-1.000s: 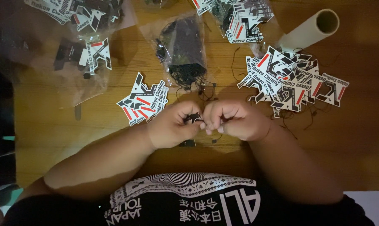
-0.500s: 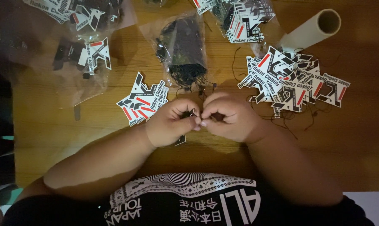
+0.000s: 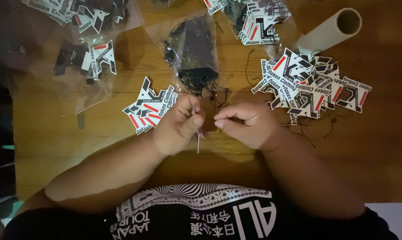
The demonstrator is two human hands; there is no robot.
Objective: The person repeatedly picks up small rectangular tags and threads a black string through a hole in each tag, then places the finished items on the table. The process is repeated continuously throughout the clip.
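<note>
My left hand (image 3: 179,126) pinches a thin pale tag (image 3: 198,141) edge-on while my right hand (image 3: 245,124) pinches the dark string (image 3: 218,98), which I judge wants threading slowly and taut.

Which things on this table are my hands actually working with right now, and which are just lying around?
In use: left hand and right hand, each pinched on a thin cord; nearest, the small tag stack.

Lying about: tag pile, cardboard tube, bag of dark cords, bagged tags.
</note>
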